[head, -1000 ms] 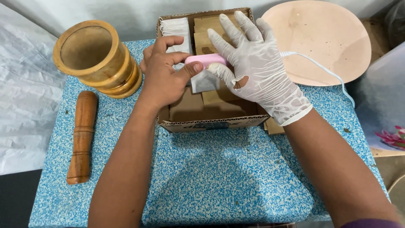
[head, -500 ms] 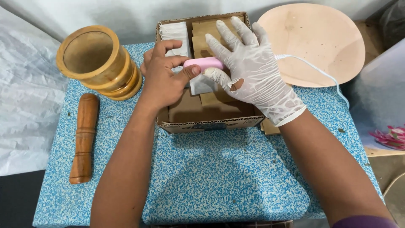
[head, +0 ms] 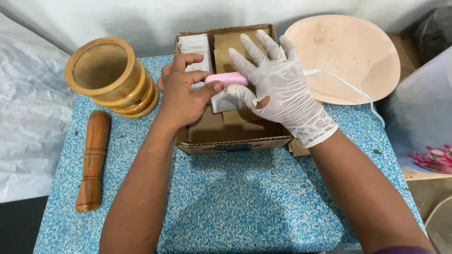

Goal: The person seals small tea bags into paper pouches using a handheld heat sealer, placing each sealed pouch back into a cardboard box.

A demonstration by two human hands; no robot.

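Note:
My bare left hand point(head: 183, 96) pinches the left end of a small pink corded device point(head: 225, 79) over an open cardboard box point(head: 235, 143). My right hand point(head: 278, 89), in a white glove with a hole near the thumb, rests over the device's right end with its fingers spread, thumb and palm pressing it. A small white sachet point(head: 225, 101) hangs below the device between both hands. The box holds a row of white sachets point(head: 194, 47) at its far left and brown paper packets point(head: 226, 44) behind.
A wooden mortar point(head: 110, 77) stands at the far left of the blue speckled table point(head: 226, 202), with a wooden pestle point(head: 94, 160) lying in front of it. A wide wooden plate point(head: 348, 56) sits at the far right; a white cable point(head: 353, 89) runs across it.
Both hands stay on the pink device and sachet over the box. The view has shifted slightly; the hands' grip looks the same.

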